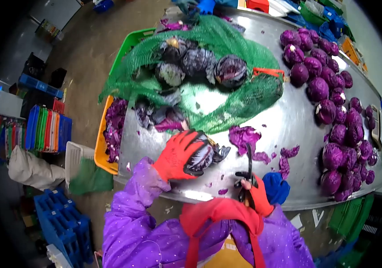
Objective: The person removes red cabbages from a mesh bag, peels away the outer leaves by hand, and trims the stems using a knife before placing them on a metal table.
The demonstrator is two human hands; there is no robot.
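My left hand (179,156), in a red glove with black fingers, is wrapped over a dark red cabbage (200,158) on the metal table. Loose outer leaves stick out at the cabbage's right side. My right hand (258,196), gloved alike, is closed around a thin dark knife (249,163) that points away from me; its grip is mostly hidden by the fingers. Just beyond the knife lie torn purple leaves (244,136). A green net bag (226,40) lies spread across the table, with several untrimmed cabbages (231,71) on it.
Peeled purple cabbages (318,89) cover the table's (271,120) right side. A yellow crate (106,156) of leaves and a green crate (130,42) stand along the left edge. A bunched blue thing (275,187) is beside my right hand. Another person's blue glove (206,6) shows at the far end.
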